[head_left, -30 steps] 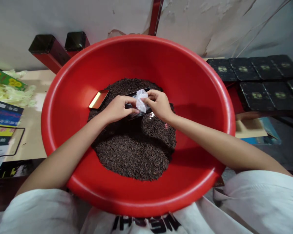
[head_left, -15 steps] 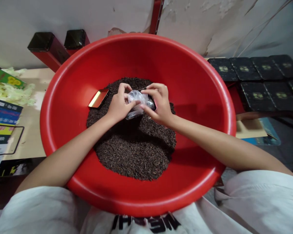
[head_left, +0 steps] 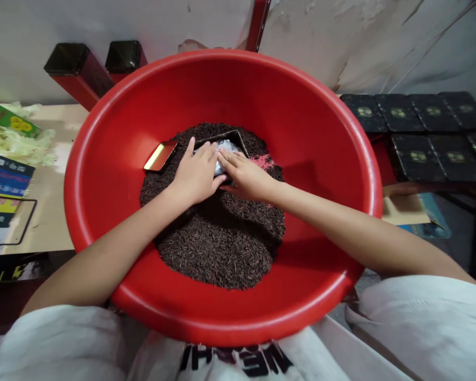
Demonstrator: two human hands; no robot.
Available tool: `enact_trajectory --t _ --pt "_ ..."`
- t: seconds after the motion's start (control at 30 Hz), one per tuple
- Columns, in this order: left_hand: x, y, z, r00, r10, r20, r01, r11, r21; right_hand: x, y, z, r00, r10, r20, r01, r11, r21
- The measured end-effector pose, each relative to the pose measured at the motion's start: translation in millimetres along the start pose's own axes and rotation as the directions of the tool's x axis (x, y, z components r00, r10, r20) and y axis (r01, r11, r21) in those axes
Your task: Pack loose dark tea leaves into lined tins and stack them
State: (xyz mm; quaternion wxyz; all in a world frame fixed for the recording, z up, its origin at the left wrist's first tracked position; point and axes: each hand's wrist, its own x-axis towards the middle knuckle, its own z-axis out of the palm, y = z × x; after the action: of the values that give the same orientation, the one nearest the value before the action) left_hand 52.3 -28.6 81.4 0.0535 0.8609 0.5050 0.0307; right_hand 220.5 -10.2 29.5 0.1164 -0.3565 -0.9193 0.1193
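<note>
A large red basin (head_left: 321,248) holds a heap of dark dried tea leaves (head_left: 222,254). On the heap, under both hands, is an open tin (head_left: 244,140) with a dark rim. A clear plastic bag (head_left: 227,145) shows at the tin's mouth. My left hand (head_left: 196,172) lies on the bag with its fingers stretched out. From the other side my right hand (head_left: 248,174) presses on the bag too, fingers extended. My palms hide much of the tin. A tin lid (head_left: 161,156), shiny inside, lies at the heap's left edge.
Two red tins with black lids (head_left: 69,61) stand behind the basin on the left. Several black-lidded tins (head_left: 418,157) are grouped on the right. Printed packaging (head_left: 8,177) and pale flowers (head_left: 19,138) lie on the left table (head_left: 55,211).
Both hands have gone from gathering the bag's top with bent fingers to lying flatter on it. The bag now sits lower in the tin, and the tin's far rim shows.
</note>
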Motion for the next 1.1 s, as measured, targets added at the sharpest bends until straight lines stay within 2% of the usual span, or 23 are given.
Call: enact_trajectory --t 0.07,0.13,0.27,0.43,0.53,0.6,0.67,0.73,0.77,0.83,0.93,1.0,1.1 --pt "-1 4 4.3 0.997 -0.013 0.082 0.009 0.999 0.054 1 0 -7 1.0 0.003 0.012 -0.003 1.0 0.011" --pt "-2 4 9.3 0.992 -0.018 0.121 0.005 0.994 0.11 1 -4 -12 1.0 0.028 0.001 -0.028 0.999 -0.021" --pt "-3 0 18.2 0.996 0.025 0.084 -0.038 0.987 0.156 0 -10 -14 0.999 0.04 -0.037 -0.045 0.988 -0.148" --pt "-2 0 18.0 0.995 0.022 0.101 -0.038 0.986 0.159 2 -8 1 0.997 0.059 0.055 -0.049 0.985 -0.165" --pt "5 -10 6.7 0.989 0.059 0.133 -0.064 0.997 0.033 6 -8 3 0.991 0.109 0.075 -0.094 0.979 -0.182" --pt "10 -27 -2.6 0.995 0.069 0.078 -0.058 0.99 -0.132 8 -10 2 0.99 0.124 0.07 -0.11 0.977 -0.182" --pt "13 -51 -8.9 0.995 -0.042 -0.086 0.021 0.973 -0.232 8 -11 0 0.991 0.125 0.047 -0.115 0.979 -0.165" --pt "14 -77 -9.0 0.946 -0.241 -0.216 0.194 0.957 -0.218 8 -12 -1 0.991 0.136 0.019 -0.132 0.981 -0.143" --pt "13 -88 -6.3 0.921 -0.328 -0.212 0.294 0.939 -0.178 8 -13 -2 0.99 0.141 0.002 -0.14 0.981 -0.135" --pt "12 -104 3.6 0.886 -0.462 -0.043 0.462 0.887 -0.024 7 -15 -6 0.99 0.132 -0.039 -0.136 0.982 -0.134" --pt "9 -112 22.4 0.806 -0.54 0.243 0.513 0.842 0.166 5 -20 -15 0.988 0.066 -0.136 -0.086 0.986 -0.141" --pt "8 -109 31.6 0.785 -0.544 0.296 0.503 0.839 0.209 4 -24 -22 0.98 0.028 -0.198 -0.055 0.989 -0.135" --pt "8 -103 35.4 0.786 -0.556 0.272 0.508 0.83 0.229 1 -26 -27 0.968 0.01 -0.249 -0.044 0.99 -0.134"
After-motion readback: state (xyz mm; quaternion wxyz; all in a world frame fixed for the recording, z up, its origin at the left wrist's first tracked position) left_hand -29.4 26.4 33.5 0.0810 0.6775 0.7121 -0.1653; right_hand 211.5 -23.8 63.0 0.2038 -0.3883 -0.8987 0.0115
